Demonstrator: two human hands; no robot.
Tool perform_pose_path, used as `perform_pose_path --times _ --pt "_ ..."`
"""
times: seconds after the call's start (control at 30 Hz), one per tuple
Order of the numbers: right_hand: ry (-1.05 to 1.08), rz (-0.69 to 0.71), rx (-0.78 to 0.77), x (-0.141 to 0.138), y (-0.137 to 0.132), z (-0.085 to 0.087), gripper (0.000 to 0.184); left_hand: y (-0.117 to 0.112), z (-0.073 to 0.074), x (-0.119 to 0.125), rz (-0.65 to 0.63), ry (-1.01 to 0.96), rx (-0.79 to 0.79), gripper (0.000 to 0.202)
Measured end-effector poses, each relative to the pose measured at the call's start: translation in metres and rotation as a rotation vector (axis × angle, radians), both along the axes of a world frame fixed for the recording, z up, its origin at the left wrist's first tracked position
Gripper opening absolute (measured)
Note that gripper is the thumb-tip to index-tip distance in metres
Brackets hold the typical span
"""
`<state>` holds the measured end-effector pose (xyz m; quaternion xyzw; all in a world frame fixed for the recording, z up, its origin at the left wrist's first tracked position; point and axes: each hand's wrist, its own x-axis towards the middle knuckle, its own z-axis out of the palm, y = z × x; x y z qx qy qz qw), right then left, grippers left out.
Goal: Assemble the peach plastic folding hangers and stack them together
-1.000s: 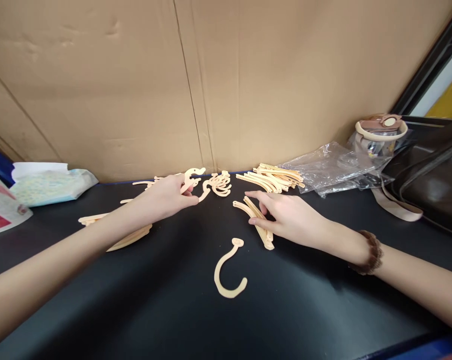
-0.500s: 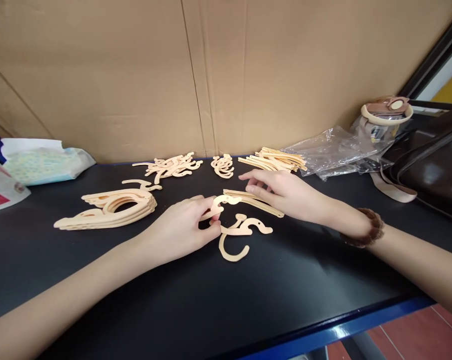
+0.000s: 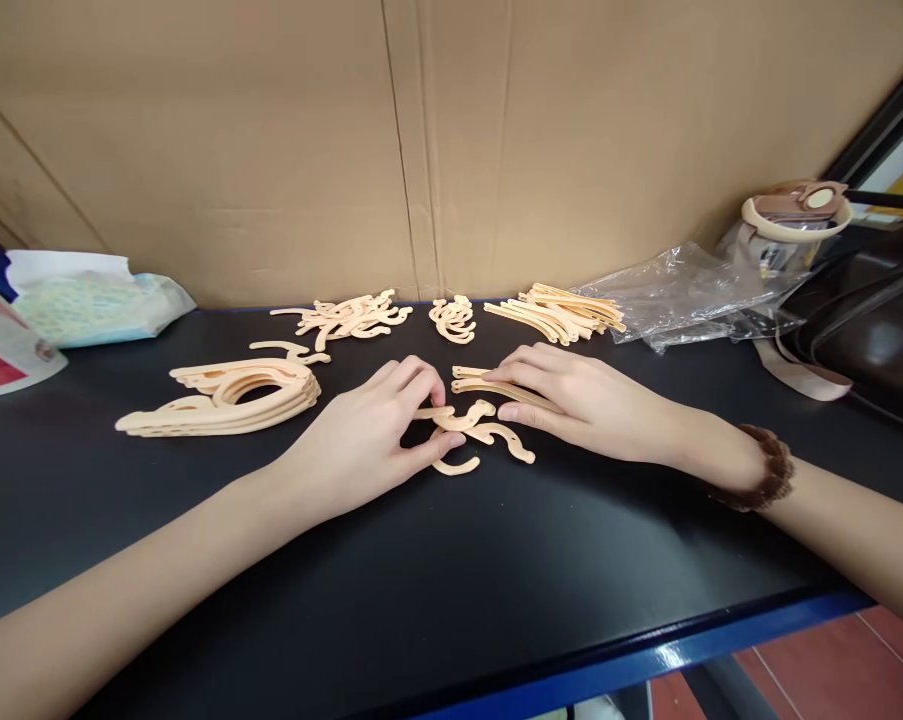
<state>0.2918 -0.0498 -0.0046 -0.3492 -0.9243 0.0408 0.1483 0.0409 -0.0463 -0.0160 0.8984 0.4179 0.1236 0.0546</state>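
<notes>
My left hand [image 3: 380,430] is closed, thumb and fingers pinching a cream curved hanger piece [image 3: 462,418] at the middle of the table. Just under and beside it lie a cream hook [image 3: 457,468] and another curved hanger piece [image 3: 517,442], partly overlapped. My right hand [image 3: 563,395] hovers low over two long cream strips [image 3: 466,384], its fingers stretched out and the thumb apart. The fingertips seem to touch the strips, and the palm hides their right ends.
At left is a stack of folded hangers [image 3: 271,402] with a loose curved piece [image 3: 290,350] behind. Piles of curved pieces [image 3: 353,317], hooks [image 3: 452,318] and strips [image 3: 560,312] lie along the cardboard [image 3: 271,150]. Tissues [image 3: 91,300], clear plastic [image 3: 668,300], a bottle [image 3: 792,235] and bag [image 3: 871,310] flank them.
My left hand has brought its hanger piece down onto the hook and the other curved piece. My right hand has lowered over the strips, with its thumb nearer the pieces.
</notes>
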Motion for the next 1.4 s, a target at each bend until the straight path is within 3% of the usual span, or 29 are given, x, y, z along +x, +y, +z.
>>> perform_pose_path --times 0.23,0.43,0.63,1.07,1.4 --pt "-0.043 0.008 0.009 0.0005 0.0009 -0.0030 0.043 -0.0015 0.0052 0.0003 -0.051 -0.007 -0.052 0.041" --pt "-0.047 0.037 0.061 0.0030 0.0025 -0.0086 0.036 -0.0019 0.0092 -0.0011 -0.187 0.058 -0.039 0.053" --pt "-0.060 0.030 0.078 0.0026 0.0026 -0.0089 0.032 0.0000 0.0049 -0.0008 -0.213 0.067 0.006 0.039" --pt "-0.058 0.040 0.089 0.0027 0.0037 -0.0089 0.031 -0.0029 0.0061 0.0002 -0.098 0.016 0.028 0.044" --pt "-0.067 0.046 0.103 0.0038 0.0043 -0.0099 0.031 0.0001 0.0062 -0.0004 -0.115 -0.060 0.198 0.036"
